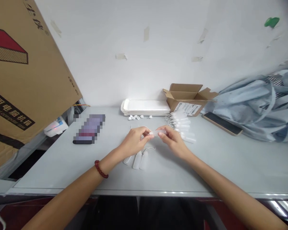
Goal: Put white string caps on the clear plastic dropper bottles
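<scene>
Over the middle of the table, my left hand and my right hand meet at a small translucent plastic bottle. Left fingers pinch its white end, while the right fingers close around its body, partly hiding it. Just below my left hand lie several similar bottles with thin white cords. A larger row of corded bottles rests beyond my right hand. Several small white caps are scattered farther back.
A stack of white packets and an open cardboard box stand against the wall. One phone lies left, another phone right. A large carton leans in at left; a pale blue cloth bag sits at right.
</scene>
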Motion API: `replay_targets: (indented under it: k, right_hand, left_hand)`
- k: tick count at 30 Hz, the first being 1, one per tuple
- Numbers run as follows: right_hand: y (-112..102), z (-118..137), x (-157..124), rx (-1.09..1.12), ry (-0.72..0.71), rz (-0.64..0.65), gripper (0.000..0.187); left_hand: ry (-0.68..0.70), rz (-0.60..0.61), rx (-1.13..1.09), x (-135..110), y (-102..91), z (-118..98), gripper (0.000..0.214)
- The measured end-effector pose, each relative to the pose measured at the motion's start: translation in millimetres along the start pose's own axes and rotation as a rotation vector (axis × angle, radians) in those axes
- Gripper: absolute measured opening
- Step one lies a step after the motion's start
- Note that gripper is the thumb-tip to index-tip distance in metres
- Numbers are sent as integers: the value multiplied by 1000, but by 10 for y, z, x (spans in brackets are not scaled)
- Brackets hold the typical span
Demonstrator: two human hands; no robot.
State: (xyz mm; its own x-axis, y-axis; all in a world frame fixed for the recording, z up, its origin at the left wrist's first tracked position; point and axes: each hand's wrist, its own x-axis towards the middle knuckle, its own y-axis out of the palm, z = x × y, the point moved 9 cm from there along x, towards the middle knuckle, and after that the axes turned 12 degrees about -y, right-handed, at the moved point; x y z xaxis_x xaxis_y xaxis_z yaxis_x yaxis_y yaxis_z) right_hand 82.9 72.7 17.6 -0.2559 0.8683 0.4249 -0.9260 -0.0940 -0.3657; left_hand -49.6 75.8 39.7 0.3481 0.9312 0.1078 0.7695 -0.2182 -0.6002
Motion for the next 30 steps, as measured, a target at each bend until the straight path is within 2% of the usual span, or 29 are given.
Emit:
replay_targets:
  k: [2, 4, 6, 9, 13, 17, 23, 30]
  right_hand:
    - [-127, -17, 24, -34, 1, -68, 31]
    - [-334, -39, 48, -92, -2, -169, 33]
    - [-562, -53, 73, -185, -15, -251, 33]
    - [-851, -75, 120, -398, -24, -284, 32]
    - [-1117, -160, 166, -674, 18, -249, 29]
    - [-1252, -309, 171, -713, 73, -196, 29]
    - [-1309, -445, 157, -721, 85, -170, 29]
    - [-1336, -439, 161, -931, -55, -231, 27]
  left_hand:
    - [-22, -27, 19, 61, -83, 88, 22]
    - [-46, -110, 75, 145, -252, 240, 22]
    - [-46, -211, 200, 232, -442, 421, 22]
    - [-8, -329, 423, 345, -645, 668, 27]
    - [40, -228, 452, 462, -597, 882, 36]
    - [80, -173, 431, 488, -488, 906, 40]
    - [84, -186, 466, 481, -446, 925, 34]
    - [20, -198, 478, 455, -471, 903, 31]
